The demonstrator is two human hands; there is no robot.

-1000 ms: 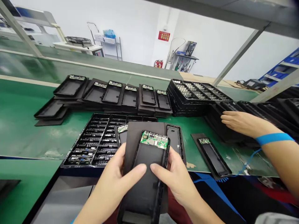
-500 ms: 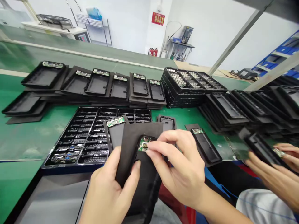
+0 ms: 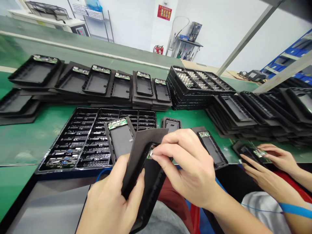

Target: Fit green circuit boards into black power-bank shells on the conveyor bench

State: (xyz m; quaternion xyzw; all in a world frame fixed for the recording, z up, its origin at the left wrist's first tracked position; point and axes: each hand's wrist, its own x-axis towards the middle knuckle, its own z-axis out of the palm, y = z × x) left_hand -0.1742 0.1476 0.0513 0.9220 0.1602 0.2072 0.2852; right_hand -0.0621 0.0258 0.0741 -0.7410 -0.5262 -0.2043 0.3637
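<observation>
My left hand is closed around a black plastic case and the dark foam sheet lying against it, both held tilted. At the case's upper end sits a small green circuit board, mostly covered by fingers. The thumb and forefinger of my right hand pinch at this board; their tips hide the exact grip. Just beyond my hands, another case with a board leans on a black divided tray with circuit boards in its near left part.
Cases with boards stand in a row on stacked sheets at the back. Stacked trays of parts are behind centre, and piled cases to the right. A co-worker's hands handle a case and a board at the right.
The case in my left hand has turned more edge-on, and my right fingers now cover more of the board. The co-worker's hands and case have moved left, over the table edge.
</observation>
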